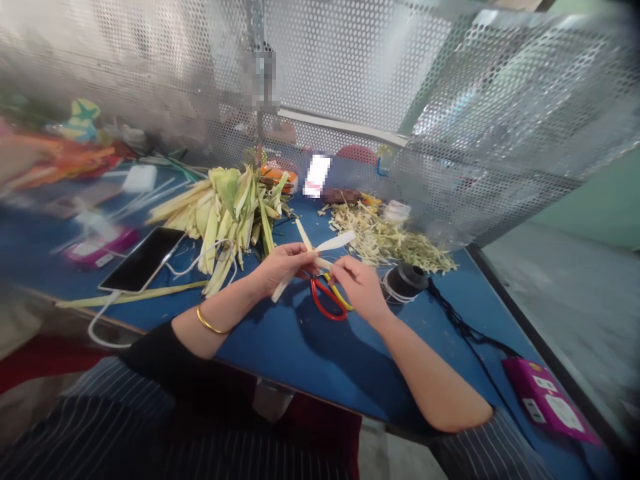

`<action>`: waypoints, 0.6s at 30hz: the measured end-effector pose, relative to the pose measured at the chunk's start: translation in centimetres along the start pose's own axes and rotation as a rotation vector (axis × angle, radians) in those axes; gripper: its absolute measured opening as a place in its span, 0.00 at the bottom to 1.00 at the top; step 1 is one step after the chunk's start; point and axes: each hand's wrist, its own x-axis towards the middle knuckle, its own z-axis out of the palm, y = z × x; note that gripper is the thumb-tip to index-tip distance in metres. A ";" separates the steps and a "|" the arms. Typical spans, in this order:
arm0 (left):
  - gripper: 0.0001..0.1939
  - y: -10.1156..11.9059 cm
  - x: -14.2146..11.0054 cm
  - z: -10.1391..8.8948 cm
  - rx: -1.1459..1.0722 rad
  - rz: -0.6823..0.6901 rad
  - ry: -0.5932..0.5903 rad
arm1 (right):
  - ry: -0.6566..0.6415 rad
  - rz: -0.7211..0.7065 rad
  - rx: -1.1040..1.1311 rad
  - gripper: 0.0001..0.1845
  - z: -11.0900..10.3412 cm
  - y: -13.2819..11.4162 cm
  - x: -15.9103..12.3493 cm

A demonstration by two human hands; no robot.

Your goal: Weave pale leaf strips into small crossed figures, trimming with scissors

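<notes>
While our left fingers (296, 251) grasp corn-husk strips (336, 241), presumably for steadiness, our right fingers (345, 268) pinch one end; scissors (339, 295) at five o'clock.

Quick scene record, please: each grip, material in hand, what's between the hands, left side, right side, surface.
Left grip: closed on pale strips that cross
Right grip: fingertips pinched at one strip's end
Between hands: loop handles, red and yellow; the tool's other end is hidden
Left side: pile of long leaves; dark-screened phone with white cable
Right side: heap of shredded scraps; black spool; purple box
Surface: blue table
</notes>
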 end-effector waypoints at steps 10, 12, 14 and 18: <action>0.10 -0.8 0.2 0.3 0.089 0.056 0.177 | -0.084 -0.197 -0.340 0.13 1.4 0.1 -1.0; 0.08 -1.0 0.2 0.5 0.067 0.049 0.200 | -0.118 -0.236 -0.387 0.14 1.7 0.0 -1.3; 0.06 -1.2 0.2 0.6 0.039 0.022 0.214 | -0.146 -0.255 -0.398 0.14 2.0 -0.1 -1.5; 0.06 -1.1 0.1 0.9 -0.037 -0.069 0.189 | -0.090 -0.019 -0.153 0.15 1.9 0.3 -1.0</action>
